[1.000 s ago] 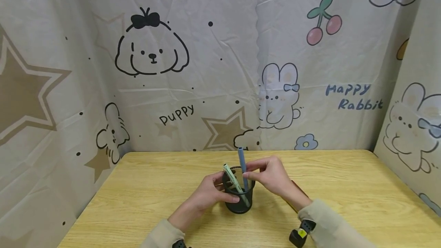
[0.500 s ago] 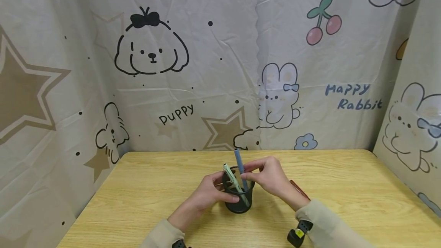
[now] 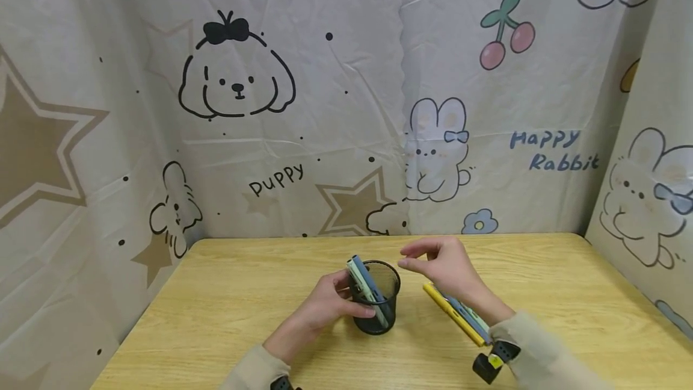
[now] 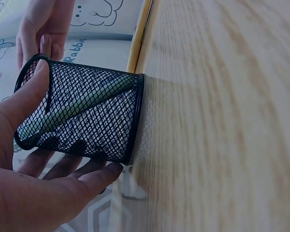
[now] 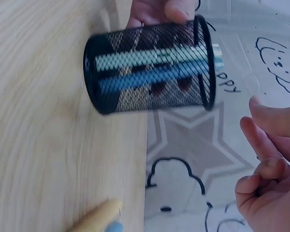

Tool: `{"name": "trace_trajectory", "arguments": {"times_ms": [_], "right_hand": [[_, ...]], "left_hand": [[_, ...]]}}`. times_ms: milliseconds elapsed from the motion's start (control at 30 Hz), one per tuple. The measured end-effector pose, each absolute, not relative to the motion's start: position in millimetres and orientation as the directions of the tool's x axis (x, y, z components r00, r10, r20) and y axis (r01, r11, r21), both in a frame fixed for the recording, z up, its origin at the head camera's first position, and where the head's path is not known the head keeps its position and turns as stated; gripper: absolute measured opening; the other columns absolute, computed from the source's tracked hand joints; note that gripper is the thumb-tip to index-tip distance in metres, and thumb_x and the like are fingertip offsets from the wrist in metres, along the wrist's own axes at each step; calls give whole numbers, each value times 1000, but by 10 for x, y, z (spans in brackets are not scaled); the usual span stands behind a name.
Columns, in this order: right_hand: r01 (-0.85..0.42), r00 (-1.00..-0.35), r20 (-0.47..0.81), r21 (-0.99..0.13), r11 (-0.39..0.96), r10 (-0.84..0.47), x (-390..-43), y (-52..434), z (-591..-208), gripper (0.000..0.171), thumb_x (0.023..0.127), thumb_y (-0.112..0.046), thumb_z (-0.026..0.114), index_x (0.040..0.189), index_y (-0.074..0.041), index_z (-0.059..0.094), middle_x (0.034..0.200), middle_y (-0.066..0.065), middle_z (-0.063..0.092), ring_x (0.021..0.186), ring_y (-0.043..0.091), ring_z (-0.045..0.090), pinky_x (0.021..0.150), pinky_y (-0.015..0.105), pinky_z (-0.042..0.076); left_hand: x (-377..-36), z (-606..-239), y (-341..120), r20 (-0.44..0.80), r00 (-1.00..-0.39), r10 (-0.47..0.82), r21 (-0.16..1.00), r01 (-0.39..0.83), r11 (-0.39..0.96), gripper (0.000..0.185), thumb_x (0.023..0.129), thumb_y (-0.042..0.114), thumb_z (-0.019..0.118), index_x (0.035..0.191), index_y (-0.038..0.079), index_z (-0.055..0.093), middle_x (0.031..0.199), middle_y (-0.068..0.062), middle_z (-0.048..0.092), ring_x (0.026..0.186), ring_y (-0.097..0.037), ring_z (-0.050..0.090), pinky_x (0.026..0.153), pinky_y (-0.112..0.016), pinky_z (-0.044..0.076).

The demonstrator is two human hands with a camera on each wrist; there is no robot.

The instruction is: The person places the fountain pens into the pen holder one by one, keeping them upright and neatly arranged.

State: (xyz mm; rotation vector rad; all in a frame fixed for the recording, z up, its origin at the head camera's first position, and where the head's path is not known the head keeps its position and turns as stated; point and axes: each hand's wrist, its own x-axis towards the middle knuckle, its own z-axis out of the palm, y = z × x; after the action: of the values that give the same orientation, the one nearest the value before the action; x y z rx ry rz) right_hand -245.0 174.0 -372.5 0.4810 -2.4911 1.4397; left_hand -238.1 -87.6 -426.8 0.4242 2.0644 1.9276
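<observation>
The left hand [image 3: 325,306] sits at the left of the one black mesh cup [image 3: 376,300], its fingers [image 4: 94,176] curled round the wall and the thumb over the rim, so it grips the cup as it stands upright near the middle of the wooden counter [image 3: 216,312]. Two pens lean inside the cup toward its left rim: one green pen [image 3: 361,284] and one blue pen [image 3: 354,262], side by side. Just to the right, the right hand [image 3: 446,269] hovers above the counter near the cup's rim, apart from it, fingers [image 5: 261,140] loosely bent and holding nothing. Under that wrist two more pens lie on the counter, a yellow pen [image 3: 452,315] and a light blue pen [image 3: 471,316], touching along their length.
</observation>
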Motion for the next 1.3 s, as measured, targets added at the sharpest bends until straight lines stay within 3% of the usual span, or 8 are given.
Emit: {"name": "trace_trajectory", "arguments": {"times_ms": [533, 967, 1300], "right_hand": [[-321, -944, 291, -712, 624, -154, -2377, 2394, -3739, 16, 90, -20, 86, 100, -9, 83, 89, -1, 75, 58, 16, 44, 51, 27, 34], [-273, -961, 224, -700, 660, -161, -2311, 2740, -3846, 24, 90, -21, 86, 106, -4, 81, 90, -1, 76, 80, 17, 64, 63, 27, 49], [-251, -968, 155, -670, 698, -200, -2299, 2946, -3978, 30, 88, -18, 88, 111, 0, 80, 92, -1, 77, 87, 21, 66, 64, 27, 48]], "left_hand": [[-2388, -4259, -891, -27, -914, 406, 998, -3, 61, 75, 77, -2, 91, 145, 1, 59, 131, -8, 68, 129, -33, 59, 112, -48, 46], [-2404, -4282, -894, -32, -910, 413, 998, -7, 62, 79, 78, -1, 91, 148, 1, 57, 135, -9, 67, 133, -35, 57, 112, -48, 46], [-2387, -4258, -884, -33, -912, 409, 998, -9, 62, 80, 77, -2, 91, 149, 0, 56, 136, -10, 66, 132, -36, 57, 112, -48, 46]]}}
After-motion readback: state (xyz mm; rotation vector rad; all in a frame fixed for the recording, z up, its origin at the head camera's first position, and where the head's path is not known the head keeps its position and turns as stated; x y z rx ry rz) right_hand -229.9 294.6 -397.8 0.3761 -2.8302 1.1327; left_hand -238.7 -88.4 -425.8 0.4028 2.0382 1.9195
